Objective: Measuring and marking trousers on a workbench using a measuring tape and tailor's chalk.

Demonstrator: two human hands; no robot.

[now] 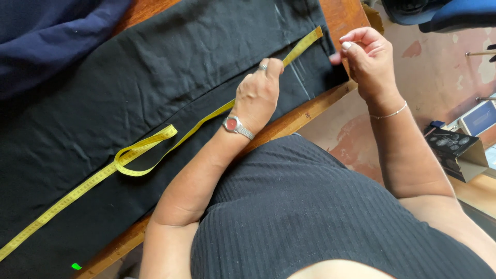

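Head view looks down over my chest at a wooden table (310, 111) draped with black fabric (129, 98). A yellow measuring tape (155, 150) runs across the cloth from about 8 o'clock up to 1 o'clock, with a flat loop folded into it near the middle of the frame. My left hand (257, 95), wearing a ring and a red-faced wristwatch (232, 124), lies palm-down on the tape, fingers closed and pressing it against the fabric just short of the tape's far end; whether the thumb pinches the tape from below I cannot tell. My right hand (368, 57), at 2 o'clock, hovers over the table's edge beside the fabric's corner, fingers curled together with the tips nearly meeting; nothing shows between them, and the tape's end lies just to its left, apart from it. Dark blue cloth (46, 36) sits at 10 o'clock. A small open cardboard box (460, 150) rests at 3 o'clock.
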